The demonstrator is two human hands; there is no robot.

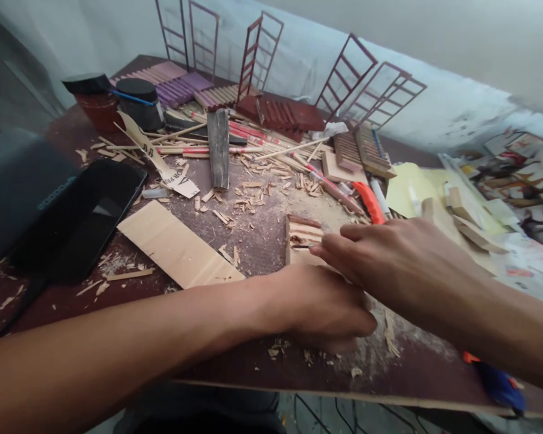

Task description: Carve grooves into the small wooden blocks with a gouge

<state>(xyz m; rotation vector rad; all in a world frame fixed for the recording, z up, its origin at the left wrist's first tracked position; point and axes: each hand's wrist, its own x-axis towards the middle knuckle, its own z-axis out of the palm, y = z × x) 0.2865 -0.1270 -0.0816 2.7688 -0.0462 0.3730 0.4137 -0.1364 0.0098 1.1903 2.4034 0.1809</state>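
Note:
A small grooved wooden block (302, 230) lies on the table, its lower part hidden by my hands. My left hand (328, 304) is closed at the block's near side, fingers curled out of sight; whether it grips the block itself cannot be made out. My right hand (366, 250) is closed just above and to the right, partly over the left one. From its fingertips a thin, dark-tipped tool (303, 246) points left across the grooves; its handle is hidden. An orange-handled object (369, 202) shows right behind my right hand.
A flat wooden board (176, 244) and a black phone (79, 220) lie to the left. Wood shavings (253, 196), thin sticks (271, 144) and dark-lidded jars (140, 102) spread behind. Small ladder-like frames (348, 75) stand at the back. Wood pieces (464, 211) lie at right.

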